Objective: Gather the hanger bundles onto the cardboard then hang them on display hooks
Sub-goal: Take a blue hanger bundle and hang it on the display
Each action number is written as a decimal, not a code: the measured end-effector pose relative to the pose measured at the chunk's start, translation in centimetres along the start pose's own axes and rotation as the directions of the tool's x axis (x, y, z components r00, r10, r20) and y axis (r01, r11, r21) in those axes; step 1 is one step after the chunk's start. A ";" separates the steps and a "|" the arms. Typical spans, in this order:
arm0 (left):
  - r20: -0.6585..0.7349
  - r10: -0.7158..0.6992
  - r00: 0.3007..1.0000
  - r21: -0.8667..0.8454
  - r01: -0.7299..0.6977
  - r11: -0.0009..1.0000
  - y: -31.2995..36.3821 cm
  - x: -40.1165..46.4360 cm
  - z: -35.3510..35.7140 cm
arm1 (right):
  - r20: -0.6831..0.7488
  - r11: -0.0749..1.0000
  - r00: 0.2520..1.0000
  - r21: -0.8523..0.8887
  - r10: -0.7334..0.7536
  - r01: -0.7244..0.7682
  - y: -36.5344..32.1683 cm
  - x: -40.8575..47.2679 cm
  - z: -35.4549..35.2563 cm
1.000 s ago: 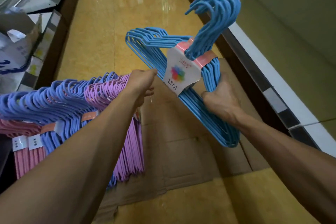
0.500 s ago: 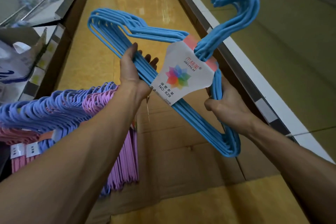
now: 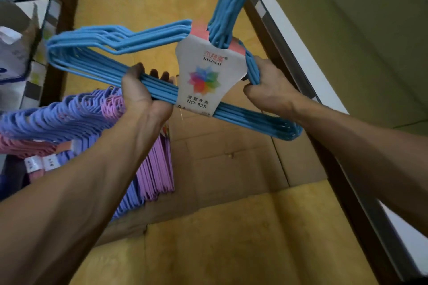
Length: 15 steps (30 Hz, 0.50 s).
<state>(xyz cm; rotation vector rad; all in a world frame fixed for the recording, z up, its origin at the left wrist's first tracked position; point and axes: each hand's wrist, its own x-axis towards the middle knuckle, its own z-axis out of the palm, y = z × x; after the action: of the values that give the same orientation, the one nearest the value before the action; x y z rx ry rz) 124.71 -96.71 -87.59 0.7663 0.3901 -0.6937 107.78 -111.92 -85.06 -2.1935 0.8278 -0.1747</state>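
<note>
Blue plastic-coated wire makes up the hanger bundle (image 3: pixel 97 53) held up in mid-air above the flattened cardboard (image 3: pixel 231 164) on the yellow floor (image 3: pixel 139 2). The left hand (image 3: pixel 143 97) grips the bundle's bottom bars from below, thumb over the front and fingers curled behind. The right hand (image 3: pixel 266 90) is wrapped around the right shoulder wires beside the white label card (image 3: pixel 208 76), printed "NO: 829". The hooks rise toward the top edge, partly cut off. At lower left, purple and pink hanger bundles (image 3: pixel 69 118) stand in a row, apparently resting on the cardboard's left edge, though the forearm hides the contact.
</note>
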 end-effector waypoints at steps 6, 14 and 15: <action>-0.088 0.021 0.996 0.060 -0.016 0.998 5.3 -6.8 4.5 | 0.021 0.998 1.000 0.060 0.011 -0.012 -6.6 -2.3 -4.6; -0.097 0.063 0.993 0.099 -0.053 0.994 16.9 -17.6 14.9 | -0.097 0.991 0.995 0.126 -0.022 0.034 -20.7 -5.8 -14.1; -0.098 0.058 0.994 0.082 -0.050 0.995 18.5 -19.2 16.5 | -0.111 0.990 0.994 0.137 -0.019 0.034 -22.8 -6.4 -15.7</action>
<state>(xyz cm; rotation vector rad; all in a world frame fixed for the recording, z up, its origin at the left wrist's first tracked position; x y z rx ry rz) 125.09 -91.22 -56.69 0.8861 0.4338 -0.6245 108.57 -106.51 -57.20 -2.0798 0.8216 -0.3586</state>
